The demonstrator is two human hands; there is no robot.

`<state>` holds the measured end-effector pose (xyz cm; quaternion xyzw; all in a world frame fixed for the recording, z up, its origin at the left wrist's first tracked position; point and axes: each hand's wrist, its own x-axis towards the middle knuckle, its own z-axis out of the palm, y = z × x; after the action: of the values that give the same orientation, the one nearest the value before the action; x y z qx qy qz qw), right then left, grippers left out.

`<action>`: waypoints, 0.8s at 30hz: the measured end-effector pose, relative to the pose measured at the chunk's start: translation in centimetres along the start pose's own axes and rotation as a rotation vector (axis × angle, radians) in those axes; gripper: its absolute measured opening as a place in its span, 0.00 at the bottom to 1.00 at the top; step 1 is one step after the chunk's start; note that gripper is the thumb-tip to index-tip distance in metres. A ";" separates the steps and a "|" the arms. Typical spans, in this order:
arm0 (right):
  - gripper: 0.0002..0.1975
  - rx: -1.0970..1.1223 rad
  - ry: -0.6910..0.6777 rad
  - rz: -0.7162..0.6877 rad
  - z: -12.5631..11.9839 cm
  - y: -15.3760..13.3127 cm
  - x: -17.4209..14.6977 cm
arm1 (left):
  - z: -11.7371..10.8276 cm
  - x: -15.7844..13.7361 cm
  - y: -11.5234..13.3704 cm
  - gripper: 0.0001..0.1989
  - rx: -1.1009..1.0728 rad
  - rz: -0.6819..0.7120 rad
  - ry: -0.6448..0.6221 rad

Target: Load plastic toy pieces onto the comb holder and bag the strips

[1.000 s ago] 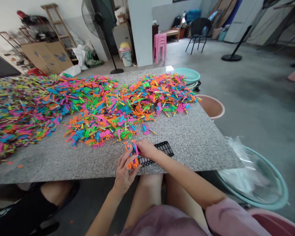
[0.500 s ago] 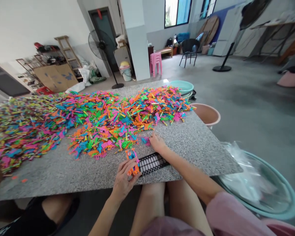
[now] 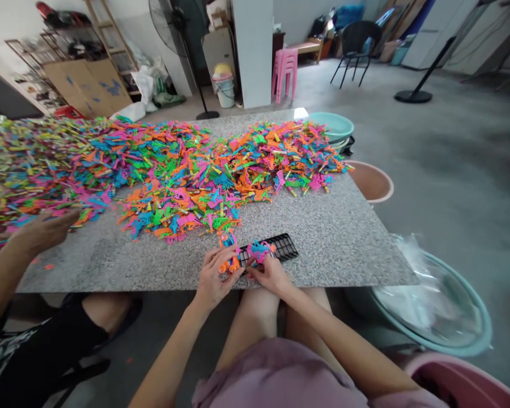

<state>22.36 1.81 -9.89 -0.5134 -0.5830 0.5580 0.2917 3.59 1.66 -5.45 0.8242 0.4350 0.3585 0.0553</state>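
Observation:
A narrow black plastic basket (image 3: 287, 247) with open lattice sides lies near the table's front edge. My left hand (image 3: 212, 277) is closed around its left end, pressing against a stack of orange, blue and pink plastic toys (image 3: 228, 263), which look like small toy guns. Over the basket's middle, my right hand (image 3: 274, 276) grips a few pink and blue toys (image 3: 259, 250) between thumb and fingers. The fingertips of both hands are close together at the near rim. Beyond them spreads a large heap of the same bright toys (image 3: 187, 198).
The speckled stone table (image 3: 323, 238) ends just before my lap. A co-worker's hand (image 3: 46, 226) reaches over the heap on the left. Right of the table are a brown basin (image 3: 372, 181), a teal tub (image 3: 484, 323) with clear plastic bags, and a pink tub (image 3: 463, 374).
My right hand has come back from the heap's edge to the basket, bringing pink and blue toys. My left hand stays at the basket. The co-worker's hand has moved further in. The view has tilted down.

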 end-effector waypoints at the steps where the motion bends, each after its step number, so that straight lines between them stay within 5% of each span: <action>1: 0.05 -0.097 0.002 -0.014 0.2 -0.4 0.2 | 0.0 0.0 0.0 0.12 -0.001 -0.001 0.000; 7: 0.07 -0.730 0.020 -0.089 0.0 -2.4 1.1 | -0.1 0.1 0.4 0.15 -0.018 -0.004 -0.029; 11: 0.12 -0.826 -0.044 -0.111 0.6 -3.3 0.6 | 0.2 0.8 0.8 0.22 -0.015 -0.019 -0.019; 14: 0.12 -0.862 -0.063 -0.145 0.4 -3.5 0.1 | 0.0 0.8 0.8 0.16 -0.005 -0.032 0.036; 18: 0.10 -0.762 -0.285 -0.270 -1.9 -3.9 2.0 | -1.2 -0.3 0.5 0.13 -0.049 -0.040 0.037; 22: 0.18 -0.845 0.096 -0.313 -2.4 -5.6 8.2 | -1.6 -1.1 0.5 0.14 -0.041 -0.023 0.056; 24: 0.24 -0.952 0.156 -0.415 -1.2 -6.4 11.3 | -1.3 -1.0 0.7 0.14 -0.019 -0.025 0.075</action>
<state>18.23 13.66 -6.20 -0.5029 -0.8381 0.1219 0.1728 2.87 0.19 -4.73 0.8041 0.4437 0.3923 0.0512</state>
